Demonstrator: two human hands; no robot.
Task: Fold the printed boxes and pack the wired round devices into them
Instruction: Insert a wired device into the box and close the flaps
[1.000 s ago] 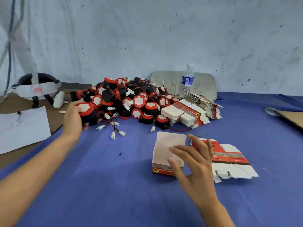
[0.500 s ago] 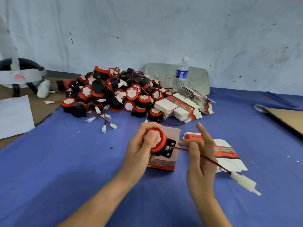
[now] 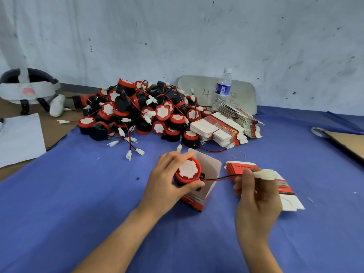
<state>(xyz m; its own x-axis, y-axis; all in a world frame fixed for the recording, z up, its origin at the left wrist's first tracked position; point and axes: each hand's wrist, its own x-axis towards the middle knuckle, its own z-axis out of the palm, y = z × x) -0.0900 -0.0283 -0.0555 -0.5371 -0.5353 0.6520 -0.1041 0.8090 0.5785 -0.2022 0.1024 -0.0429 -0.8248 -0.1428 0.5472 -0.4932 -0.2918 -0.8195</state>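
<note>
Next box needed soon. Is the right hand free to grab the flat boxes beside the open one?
Probably not yet: the flat boxes lie close by the right hand, but it pinches the white connector.

The left hand (image 3: 165, 186) and right hand (image 3: 256, 196) are bare, forearms (image 3: 110, 239) too.

A packing workshop: heaped round devices (image 3: 141, 109), flat box stacks (image 3: 239, 117), scuffed wall (image 3: 177, 36).

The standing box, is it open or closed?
Open. The box shows white inside; the left hand holds a round device at its mouth, the right hand its wire.
</note>
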